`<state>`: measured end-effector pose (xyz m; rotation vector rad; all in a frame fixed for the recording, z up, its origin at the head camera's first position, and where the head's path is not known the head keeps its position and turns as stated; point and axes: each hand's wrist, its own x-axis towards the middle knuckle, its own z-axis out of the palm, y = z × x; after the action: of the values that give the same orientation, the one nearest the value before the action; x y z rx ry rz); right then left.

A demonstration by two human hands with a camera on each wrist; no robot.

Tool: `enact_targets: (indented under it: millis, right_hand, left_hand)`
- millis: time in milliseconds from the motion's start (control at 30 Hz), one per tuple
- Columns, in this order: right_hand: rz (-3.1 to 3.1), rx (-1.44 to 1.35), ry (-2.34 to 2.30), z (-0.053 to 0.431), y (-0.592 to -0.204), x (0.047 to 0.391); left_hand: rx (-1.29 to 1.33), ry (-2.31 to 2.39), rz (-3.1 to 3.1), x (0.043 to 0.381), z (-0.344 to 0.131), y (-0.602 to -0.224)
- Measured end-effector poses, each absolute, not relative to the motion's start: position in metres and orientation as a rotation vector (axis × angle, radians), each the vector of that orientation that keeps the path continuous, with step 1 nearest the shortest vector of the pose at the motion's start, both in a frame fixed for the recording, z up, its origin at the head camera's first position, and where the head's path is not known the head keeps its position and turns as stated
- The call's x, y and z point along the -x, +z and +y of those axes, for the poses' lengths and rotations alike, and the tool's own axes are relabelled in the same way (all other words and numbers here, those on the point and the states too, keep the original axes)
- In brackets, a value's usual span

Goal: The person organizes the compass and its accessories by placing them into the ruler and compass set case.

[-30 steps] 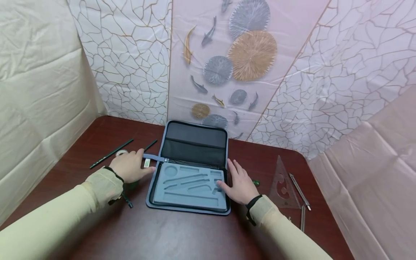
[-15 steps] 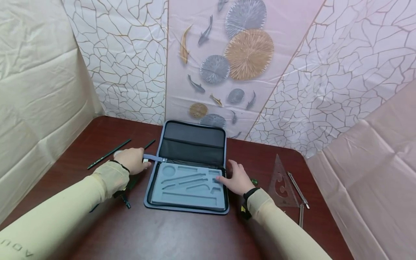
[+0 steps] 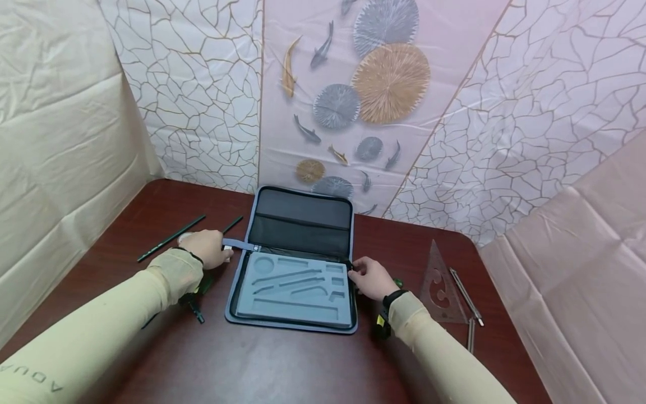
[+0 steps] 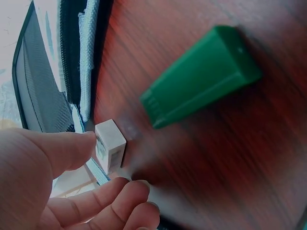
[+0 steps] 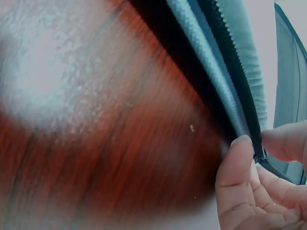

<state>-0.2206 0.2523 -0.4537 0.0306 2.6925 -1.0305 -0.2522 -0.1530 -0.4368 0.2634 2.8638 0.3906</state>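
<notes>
Head view: blue-grey zip case (image 3: 292, 327) open on the dark red tabletop (image 3: 277, 370), lid at the far side; pale foam tray (image 3: 247, 303) in the near half, cut with a round recess and several long slots. Left hand (image 3: 204, 247) beside the case at the strap (image 3: 239, 244); right hand (image 3: 373, 279) at the case's right edge. Dark pencil (image 3: 171, 238) off left; clear set square (image 3: 441, 315) off right, slim metal tool (image 3: 466, 297) just beyond it.

Left wrist view: fingers bent, thumb apart from them; cannot tell whether they grasp the strap. Small white block (image 4: 110, 146) by the thumb tip, green tapered block (image 4: 199, 79) farther off.

Right wrist view: thumb and fingertips pinch the zip (image 5: 260, 156) along the case's edge.
</notes>
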Motion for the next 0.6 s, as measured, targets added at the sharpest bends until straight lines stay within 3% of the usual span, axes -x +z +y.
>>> enact_targets:
  millis: [600]
  right_hand:
    - [2.637,-0.093,-1.163,0.257,-0.469,0.226]
  left_hand:
    - [-0.261,0.382,2.833,0.259,-0.148,-0.442]
